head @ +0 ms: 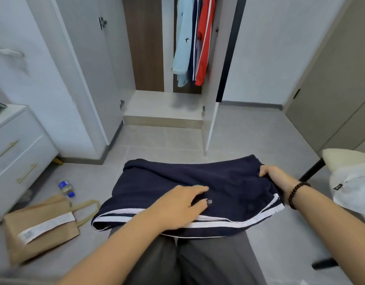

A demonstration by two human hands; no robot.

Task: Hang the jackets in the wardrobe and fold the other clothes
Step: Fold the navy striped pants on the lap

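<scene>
Right now the right hand (271,174) grips the far right corner of the navy shorts (189,192), fingers curled round a bunched fold of cloth. A dark bead bracelet (296,194) sits on that wrist. The left hand (181,206) lies flat on the middle of the shorts, fingers straight and pressing down, holding nothing. A ring (209,201) shows on one finger.

The shorts are spread across the person's lap, over grey trousers (198,262), with white stripes along the near edge and the right side. They seem partly folded over on themselves, though the blur makes that hard to confirm.

Left of the lap, on the tiled floor (249,140), lies a brown paper bag (41,229) with a white label, and just beyond it a plastic bottle (66,188) with a blue cap. Further left stands a white drawer unit (19,153) with gold handles. On the right, a chair (342,157) carries a white garment (354,186).

Far ahead the wardrobe (163,105) stands open. Inside hang a light blue shirt (183,44), a navy jacket (195,48) with white stripes, and a red jacket (206,44), close together.
</scene>
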